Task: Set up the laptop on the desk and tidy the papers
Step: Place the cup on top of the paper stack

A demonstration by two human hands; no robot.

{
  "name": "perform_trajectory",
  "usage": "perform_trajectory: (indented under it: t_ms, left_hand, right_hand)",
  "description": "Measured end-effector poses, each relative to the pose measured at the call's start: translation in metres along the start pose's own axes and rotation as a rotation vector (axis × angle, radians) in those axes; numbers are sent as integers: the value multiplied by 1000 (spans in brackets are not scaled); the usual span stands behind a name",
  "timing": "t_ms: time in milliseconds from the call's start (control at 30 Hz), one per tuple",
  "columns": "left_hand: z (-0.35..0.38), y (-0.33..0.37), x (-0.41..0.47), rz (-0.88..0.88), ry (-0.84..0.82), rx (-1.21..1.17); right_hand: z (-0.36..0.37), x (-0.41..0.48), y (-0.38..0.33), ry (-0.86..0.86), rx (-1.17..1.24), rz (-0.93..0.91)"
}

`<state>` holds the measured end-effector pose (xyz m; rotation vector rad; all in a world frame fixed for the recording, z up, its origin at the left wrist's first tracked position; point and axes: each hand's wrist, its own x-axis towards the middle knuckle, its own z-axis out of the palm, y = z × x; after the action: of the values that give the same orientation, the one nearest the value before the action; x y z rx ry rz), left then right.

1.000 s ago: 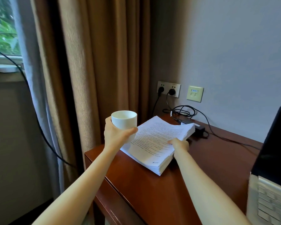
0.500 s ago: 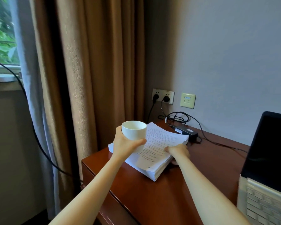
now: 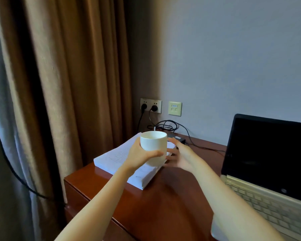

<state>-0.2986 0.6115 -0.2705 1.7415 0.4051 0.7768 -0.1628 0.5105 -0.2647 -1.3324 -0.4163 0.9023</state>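
Observation:
A thick stack of printed papers (image 3: pixel 115 158) lies at the left end of the dark wooden desk (image 3: pixel 163 202). My left hand (image 3: pixel 139 156) grips a white cup (image 3: pixel 153 145) and holds it above the stack. My right hand (image 3: pixel 180 153) is at the stack's right edge beside the cup, fingers spread and fairly straight; whether they touch the paper is hidden by the cup. An open laptop (image 3: pixel 268 164) with a dark screen and a light keyboard stands on the desk at the right.
A black power adapter (image 3: pixel 180 140) and coiled cables (image 3: pixel 167 125) lie behind the papers, plugged into a wall socket (image 3: pixel 150 105). Brown curtains (image 3: pixel 68 84) hang left of the desk. The desk's left edge is close to the stack.
The cup has moved right and now hangs over the middle of the stack. My right hand has shifted along the stack's right edge and its fingers have spread. The view has turned right, showing more laptop.

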Motion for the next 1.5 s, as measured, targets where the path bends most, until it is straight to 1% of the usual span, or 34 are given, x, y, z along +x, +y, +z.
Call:
perform_trajectory:
  t_ms: [33,100,167,267,400,500,600,667,800,933,1033,1100,1167,1267,1333,1500]
  left_hand:
    - [5,2,0,-1,-61,-11]
    - [17,7,-1,-6,-162,-39]
    - [30,11,-4,-10,-225,-91]
    - [49,13,-10,-28,-312,-181]
    - [76,18,-20,-9,-427,-199]
    - [96,23,-25,4,-546,-229]
    - [115,31,-29,35,-651,-197]
    - [129,37,-33,55,-664,-170]
    - [156,46,-42,54,-579,-117]
    - [194,59,-54,120,-628,-40]
    - [228,70,-69,206,-613,37]
    - [250,79,-80,226,-643,24]
    - [268,88,-91,237,-689,11]
    - [295,96,-102,247,-699,8]
    - [313,100,-110,243,-704,-18]
    - [365,111,-125,167,-724,-124]
  right_hand:
    - [-4,-6,-2,-27,24,-8]
    - [-13,-20,-4,-47,-1,-60]
    - [-25,-33,-6,-10,-34,-123]
    - [-45,-48,-7,114,-78,-190]
    - [-65,-76,-7,289,-318,-300]
    - [-80,-97,-6,430,-370,-385]
    - [-99,-114,0,561,-415,-441]
    - [-111,-128,1,652,-431,-482]
    - [-135,-155,1,822,-357,-553]
    - [-162,-185,-1,966,-268,-569]
    - [-181,-206,1,1079,-244,-588]
    - [-193,-218,3,1147,-233,-595]
    - [-205,-230,5,1197,-244,-589]
    - [-227,-251,9,1246,-259,-570]
    - [-239,-267,8,1266,-203,-564]
    - [-283,-303,0,1314,-152,-542]
